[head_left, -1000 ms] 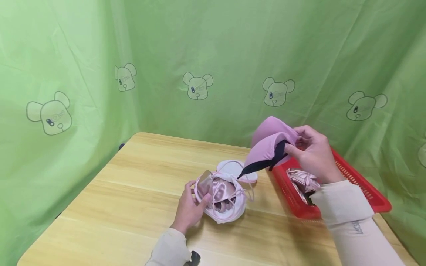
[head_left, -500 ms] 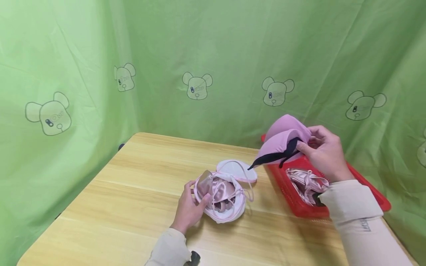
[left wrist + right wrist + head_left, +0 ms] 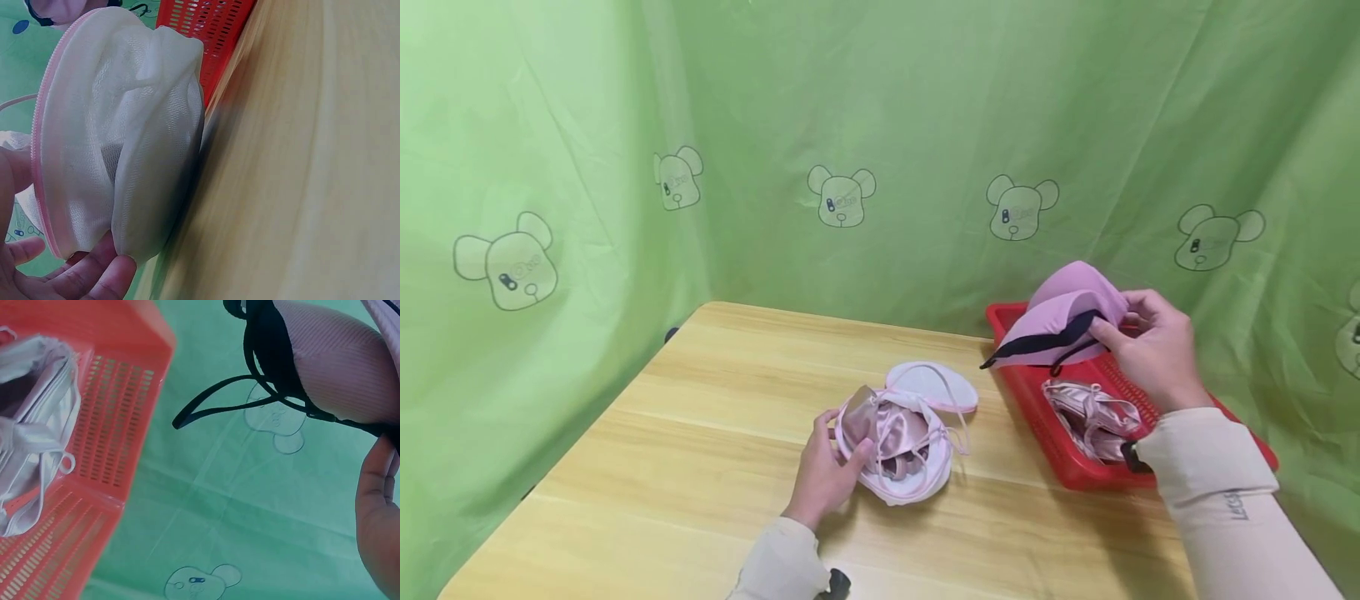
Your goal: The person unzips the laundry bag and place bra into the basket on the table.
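My right hand [image 3: 1157, 346] pinches a pink bra [image 3: 1071, 308] with black trim above the red basket. Its black straps [image 3: 231, 400] hang loose in the right wrist view. With thumb and fingers my left hand [image 3: 827, 471] grips the near left rim of a white mesh laundry bag [image 3: 119, 137] edged with a pink zipper. The bag's mouth faces up, its round lid [image 3: 934, 385] folded back on the far side. Inside it lies a satiny pink bra [image 3: 898, 429] with thin straps. Another satiny pink garment [image 3: 1090, 417] rests in the basket.
The red slotted basket [image 3: 1037, 417] stands at the table's right side, close to the green curtain [image 3: 917, 250] with bear prints. Light wood tabletop [image 3: 700, 433] surrounds the bag. A small black object [image 3: 837, 583] shows by the left sleeve.
My right hand has moved right with the pink and black bra, away from the bag and over the basket. The left hand and the bag have stayed in place.
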`<state>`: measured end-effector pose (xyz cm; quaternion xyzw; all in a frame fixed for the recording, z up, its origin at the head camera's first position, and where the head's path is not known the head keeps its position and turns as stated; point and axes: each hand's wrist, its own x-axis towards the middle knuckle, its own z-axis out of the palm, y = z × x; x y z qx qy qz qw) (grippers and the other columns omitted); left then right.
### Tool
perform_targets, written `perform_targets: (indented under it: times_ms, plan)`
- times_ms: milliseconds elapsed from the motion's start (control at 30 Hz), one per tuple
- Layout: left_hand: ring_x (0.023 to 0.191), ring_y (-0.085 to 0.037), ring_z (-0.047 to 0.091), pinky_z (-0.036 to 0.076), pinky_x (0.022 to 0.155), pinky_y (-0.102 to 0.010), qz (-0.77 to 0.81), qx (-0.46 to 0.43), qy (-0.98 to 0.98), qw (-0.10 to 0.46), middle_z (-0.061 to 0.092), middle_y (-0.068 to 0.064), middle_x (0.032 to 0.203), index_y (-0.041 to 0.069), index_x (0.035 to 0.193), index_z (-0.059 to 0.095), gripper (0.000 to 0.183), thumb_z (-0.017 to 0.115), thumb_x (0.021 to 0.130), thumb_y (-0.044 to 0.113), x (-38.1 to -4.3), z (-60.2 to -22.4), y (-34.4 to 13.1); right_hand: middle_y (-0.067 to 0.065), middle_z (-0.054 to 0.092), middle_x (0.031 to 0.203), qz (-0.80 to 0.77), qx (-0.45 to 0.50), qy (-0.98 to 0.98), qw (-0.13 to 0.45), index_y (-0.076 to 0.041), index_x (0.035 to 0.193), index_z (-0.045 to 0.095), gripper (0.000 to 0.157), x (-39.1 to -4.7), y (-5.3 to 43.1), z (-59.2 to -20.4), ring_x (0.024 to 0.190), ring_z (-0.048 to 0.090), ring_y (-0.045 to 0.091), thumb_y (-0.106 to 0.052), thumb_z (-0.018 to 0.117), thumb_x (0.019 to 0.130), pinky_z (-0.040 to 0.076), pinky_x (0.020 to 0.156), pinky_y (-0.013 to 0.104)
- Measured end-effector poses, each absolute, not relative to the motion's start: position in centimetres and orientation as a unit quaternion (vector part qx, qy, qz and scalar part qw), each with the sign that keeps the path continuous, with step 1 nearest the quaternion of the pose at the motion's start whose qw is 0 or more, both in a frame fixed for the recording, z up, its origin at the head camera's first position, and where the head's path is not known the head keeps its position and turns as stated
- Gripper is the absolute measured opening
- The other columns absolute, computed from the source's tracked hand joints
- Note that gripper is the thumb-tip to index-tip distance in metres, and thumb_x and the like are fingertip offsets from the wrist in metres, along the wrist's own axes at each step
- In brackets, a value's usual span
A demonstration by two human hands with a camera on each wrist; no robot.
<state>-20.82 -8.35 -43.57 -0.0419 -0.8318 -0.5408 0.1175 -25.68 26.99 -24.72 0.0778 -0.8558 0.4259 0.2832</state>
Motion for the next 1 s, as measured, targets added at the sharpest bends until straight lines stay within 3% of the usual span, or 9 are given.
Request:
perform_targets:
  times_ms: [633,1000]
  plan:
    - [0.079,-0.017,0.058,0.048,0.071,-0.032,-0.543,-0.042,-0.831,0.113,0.051,-0.014,0.11,0.005,0.136,0.03,0.075,0.059,0.082,0.049,-20.7,-43.5,-8.4,-0.024,0.052,0.082,0.411,0.009,-0.871,0.27,-0.012,0.1,0.053,0.029,-26.6,30.5,-25.9,0.074,0.053,-0.009,-0.026,0.069,0.081,0.046,0.061,0.009]
    - [0.08,-0.018,0.059,0.048,0.071,-0.032,-0.545,-0.044,-0.83,0.113,0.051,-0.016,0.111,0.005,0.135,0.03,0.074,0.06,0.083,0.047,-20.8,-43.5,-8.4,-0.027,0.05,0.079,0.409,-0.036,-0.872,0.266,-0.022,0.097,0.054,0.029,-27.1,32.5,-26.9,0.071,0.05,-0.01,-0.035,0.071,0.078,0.043,0.059,0.007]
